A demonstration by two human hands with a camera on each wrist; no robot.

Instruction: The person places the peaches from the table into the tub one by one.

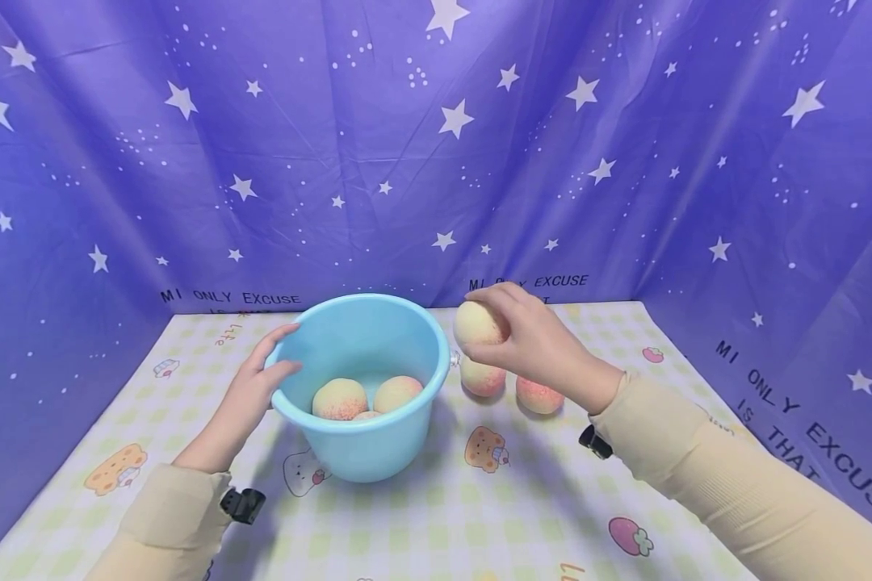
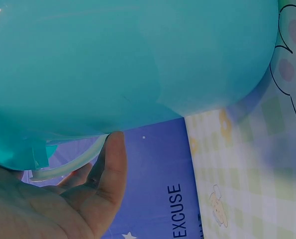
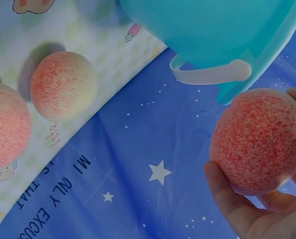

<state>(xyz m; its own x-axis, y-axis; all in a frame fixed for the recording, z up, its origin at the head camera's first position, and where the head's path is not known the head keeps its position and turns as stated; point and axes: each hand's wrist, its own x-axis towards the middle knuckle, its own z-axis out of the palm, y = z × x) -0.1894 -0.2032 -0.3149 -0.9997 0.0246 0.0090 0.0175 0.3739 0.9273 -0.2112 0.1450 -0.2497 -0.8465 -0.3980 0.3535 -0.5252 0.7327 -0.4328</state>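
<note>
A light blue bucket (image 1: 366, 448) stands on the table, tilted slightly toward me, with peaches (image 1: 340, 399) inside, one of them mostly hidden by the rim. My left hand (image 1: 250, 391) grips its left rim, thumb over the edge; in the left wrist view the fingers (image 2: 113, 169) lie against the outer wall beside the white handle (image 2: 63, 172). Right of the bucket, above the table, my right hand (image 1: 530, 335) holds a peach (image 1: 478, 324) between thumb and fingers. In the right wrist view that peach (image 3: 259, 142) shows its red-speckled side, near the bucket's rim.
Two more peaches, one (image 1: 483, 378) below my right hand and another (image 1: 540, 395) beside it, lie on the checked tablecloth (image 1: 421, 524). A purple curtain (image 1: 378, 161) with white stars surrounds the table at the back and sides.
</note>
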